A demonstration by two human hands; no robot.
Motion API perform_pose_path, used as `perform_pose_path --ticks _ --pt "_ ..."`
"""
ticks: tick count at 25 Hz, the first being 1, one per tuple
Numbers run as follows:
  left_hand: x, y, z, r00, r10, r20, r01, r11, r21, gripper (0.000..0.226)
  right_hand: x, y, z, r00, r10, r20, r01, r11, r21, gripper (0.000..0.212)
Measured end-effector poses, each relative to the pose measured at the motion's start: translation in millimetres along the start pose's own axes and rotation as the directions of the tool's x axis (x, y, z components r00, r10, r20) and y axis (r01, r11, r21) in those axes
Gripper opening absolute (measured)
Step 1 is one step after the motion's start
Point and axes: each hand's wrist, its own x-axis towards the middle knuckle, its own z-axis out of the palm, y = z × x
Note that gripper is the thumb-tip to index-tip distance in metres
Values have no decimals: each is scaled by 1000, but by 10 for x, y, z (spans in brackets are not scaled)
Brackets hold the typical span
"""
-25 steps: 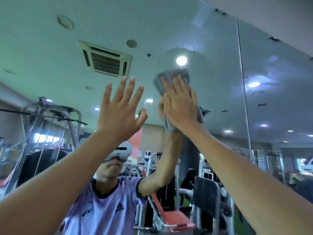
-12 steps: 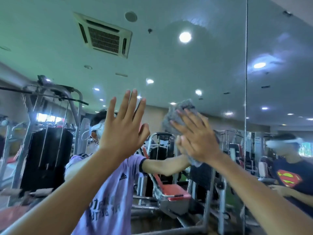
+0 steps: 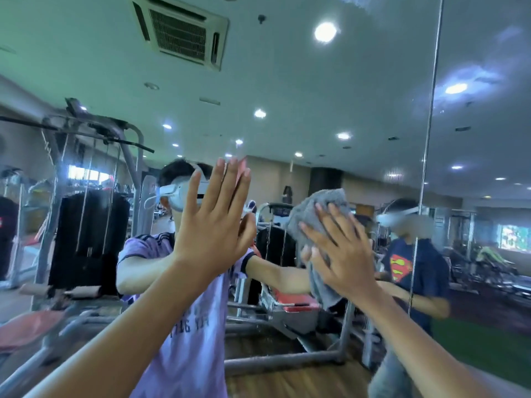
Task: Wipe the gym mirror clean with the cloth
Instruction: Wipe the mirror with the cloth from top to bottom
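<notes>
Grey cloth (image 3: pixel 324 198) flat on mirror (image 3: pixel 359 81) under right hand (image 3: pixel 344 262), fingers (image 3: pixel 344 225) straight, left hand (image 3: pixel 212 225) raised, fingers straight, empty.

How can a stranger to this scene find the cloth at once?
Find the wall mirror and its vertical seam on the right. Just left of that seam, the right hand presses a crumpled grey cloth to the glass. The left hand beside it holds nothing.

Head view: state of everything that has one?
Grey terry cloth, crumpled, pressed against the glass.
Right hand, fingers spread straight, presses the cloth.
Left hand, open, fingers straight, holds nothing.
Large wall mirror, hazy smears upper right.
Round ceiling lights, reflected, on.
</notes>
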Motion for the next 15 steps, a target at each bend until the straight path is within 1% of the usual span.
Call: perform_pose_path --ticks 1,2,3,4,5,6,7,8,9,10,11,12,13,14,15 --pt "-6 8 2 1000 -2 7 2 1000 -1 68 108 96 15 995 97 -31 -96 995 8 48" --pt "-5 19 -4 1000 -8 9 8 1000 -3 68 271 89 27 963 258 -82 -255 966 39 49" --pt "-25 36 -12 1000 -18 12 18 1000 -4 67 419 -48 39 895 427 -129 -419 904 91 49" --pt "-68 55 -16 1000 -24 14 24 1000 -5 67 508 -257 51 821 549 -156 -531 835 142 48" --pt "-131 78 -12 1000 -21 15 21 1000 -2 66 498 -466 81 787 594 -170 -570 804 170 48" --pt "-187 96 -8 1000 -13 12 13 1000 2 65 378 -629 114 830 531 -170 -508 846 161 47" --pt "-218 107 -10 1000 -8 9 8 1000 -5 65 178 -700 123 922 361 -142 -347 931 114 47" --pt "-225 108 -17 1000 -5 11 5 1000 -23 65 -26 -653 93 985 147 -89 -142 988 64 46" --pt "-219 102 -22 1000 -6 15 6 999 -39 65 -144 -467 60 999 -14 -33 15 999 34 46" --pt "-221 100 -20 1000 -12 20 13 999 -47 65 -162 -259 42 998 -57 -4 57 998 20 46" --pt "-227 107 -17 1000 -21 22 22 999 -45 65 -81 -106 54 1000 14 -6 -13 1000 12 47" --pt "-234 127 -18 999 -33 21 33 999 -42 65 83 -19 65 979 196 -59 -195 981 21 47" --pt "-243 154 -22 999 -42 17 42 998 -46 64 291 -45 67 898 423 -122 -418 906 63 47" --pt "-258 170 -26 999 -46 11 46 997 -54 63 474 -175 80 796 583 -165 -571 813 117 48" --pt "-281 170 -25 999 -44 1 44 997 -59 62 574 -357 83 744 643 -182 -626 766 149 49"
